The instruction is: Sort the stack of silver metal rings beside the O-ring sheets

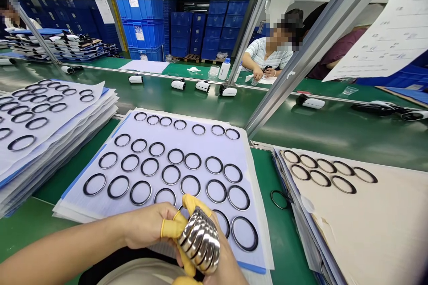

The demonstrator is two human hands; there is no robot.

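My left hand (pixel 147 225) and my right hand (pixel 224 263) wear yellow finger cots and together hold a stack of shiny silver metal rings (pixel 199 241) between them. The stack leans at a slant above the near edge of a white sheet (pixel 197 142), which carries rows of black-rimmed rings laid out flat. The hands hide the nearest rings on that sheet. To the left lies a taller pile of sheets (pixel 56 138) with similar rings, and to the right a beige sheet (pixel 337 213) holds more.
A loose black ring (pixel 280 199) lies on the green conveyor belt (pixel 334 129) beside the beige sheet. Metal frame posts (pixel 317 49) rise behind the sheets. Across the belt, a seated person (pixel 267 51) handles something small, with white cylindrical devices (pixel 178 84) on the belt and blue crates (pixel 142 18) behind.
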